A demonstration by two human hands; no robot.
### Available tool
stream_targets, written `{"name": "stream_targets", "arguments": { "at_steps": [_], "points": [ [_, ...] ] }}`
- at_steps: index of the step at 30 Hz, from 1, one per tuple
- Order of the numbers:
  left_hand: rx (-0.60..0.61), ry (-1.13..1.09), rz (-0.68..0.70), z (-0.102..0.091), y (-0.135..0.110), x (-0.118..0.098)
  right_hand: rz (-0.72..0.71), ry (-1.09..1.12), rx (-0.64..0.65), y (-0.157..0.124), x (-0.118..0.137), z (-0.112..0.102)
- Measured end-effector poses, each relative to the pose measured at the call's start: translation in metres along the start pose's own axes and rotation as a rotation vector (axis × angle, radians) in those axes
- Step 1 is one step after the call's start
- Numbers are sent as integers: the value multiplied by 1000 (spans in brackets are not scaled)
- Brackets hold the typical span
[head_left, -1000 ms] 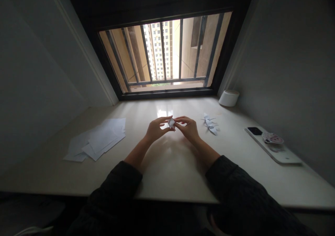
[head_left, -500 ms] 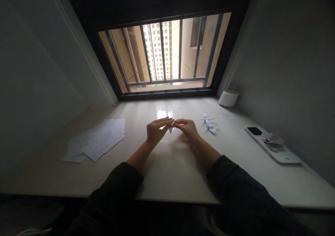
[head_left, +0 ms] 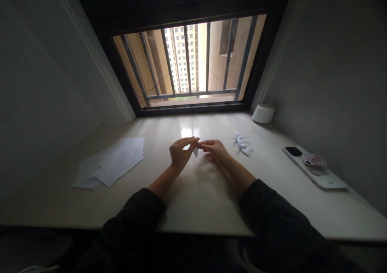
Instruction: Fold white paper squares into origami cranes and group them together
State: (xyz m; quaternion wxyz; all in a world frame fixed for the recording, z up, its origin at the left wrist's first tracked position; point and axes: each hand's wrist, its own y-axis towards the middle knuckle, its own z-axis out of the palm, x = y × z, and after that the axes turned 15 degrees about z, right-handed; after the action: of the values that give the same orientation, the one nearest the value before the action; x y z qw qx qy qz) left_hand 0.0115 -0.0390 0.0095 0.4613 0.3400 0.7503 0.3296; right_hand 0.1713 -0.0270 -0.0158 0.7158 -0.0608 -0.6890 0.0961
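A small piece of folded white paper [head_left: 196, 152] is pinched between my two hands above the middle of the counter, one pointed end hanging down. My left hand [head_left: 180, 150] grips it from the left between thumb and fingers. From the right, the thumb and fingertips of my right hand [head_left: 214, 147] close on its upper part. My fingers cover most of the paper, so its full shape is hidden. To the right of my right hand lie two folded paper cranes [head_left: 242, 144], close together on the counter.
Loose white paper sheets [head_left: 117, 160] lie overlapping at the left. On the right are a white phone [head_left: 323, 176] with a round grip on its back, and a white cylindrical object [head_left: 263, 114] near the wall. A barred window [head_left: 190, 63] rises behind the pale counter [head_left: 199, 200].
My right fingers have shifted slightly left and down against the folded paper. The paper's pointed end hangs a little lower and further left. Everything on the counter stays put.
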Motion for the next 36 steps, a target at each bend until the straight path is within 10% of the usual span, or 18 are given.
{"name": "stream_targets", "arguments": {
  "at_steps": [16,36],
  "points": [
    [-30,139,289,-2,3,3,-17,31,-72,0,1,0],
    [-12,102,236,-2,2,6,1,37,-55,4,-1,-4]
  ]
}}
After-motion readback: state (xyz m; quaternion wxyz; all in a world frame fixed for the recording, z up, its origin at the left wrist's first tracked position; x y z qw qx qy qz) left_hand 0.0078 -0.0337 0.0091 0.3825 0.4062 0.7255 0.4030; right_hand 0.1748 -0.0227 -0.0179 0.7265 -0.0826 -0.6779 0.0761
